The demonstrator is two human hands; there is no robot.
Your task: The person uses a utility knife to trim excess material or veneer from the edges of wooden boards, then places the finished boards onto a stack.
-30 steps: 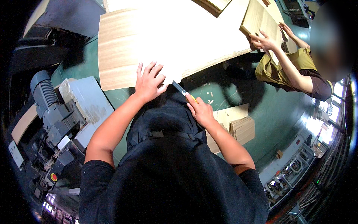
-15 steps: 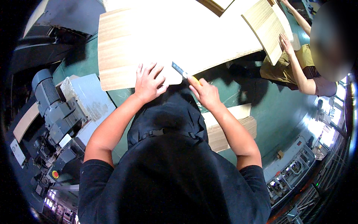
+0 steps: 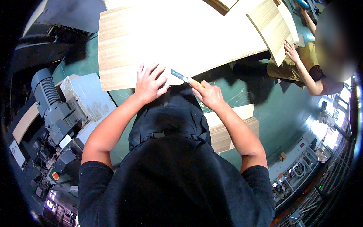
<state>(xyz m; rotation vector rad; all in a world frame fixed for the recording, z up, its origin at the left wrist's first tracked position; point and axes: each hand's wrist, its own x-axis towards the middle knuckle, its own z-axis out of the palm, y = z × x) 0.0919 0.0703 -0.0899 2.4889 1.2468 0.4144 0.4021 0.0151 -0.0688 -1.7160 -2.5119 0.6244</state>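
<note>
A pale wood-grain panel with rounded corners lies in front of me, much of its surface washed out by glare. Fingers spread, my left hand rests flat on its near edge and holds nothing. My right hand is closed around the yellow handle of a flat-bladed knife. The blade points up and left, over the panel's near right corner and close to my left fingertips. Glare and the low angle hide whether the blade touches the wood.
A grey motor and machine stand at left. Wood boards lie low beside my right forearm. At upper right, a co-worker's hand touches another wood panel. Green floor shows at right.
My right hand has turned the knife slightly, so its blade lies lower and further left. My left hand stays nearly in place. The co-worker's near hand has shifted slightly down the other panel.
</note>
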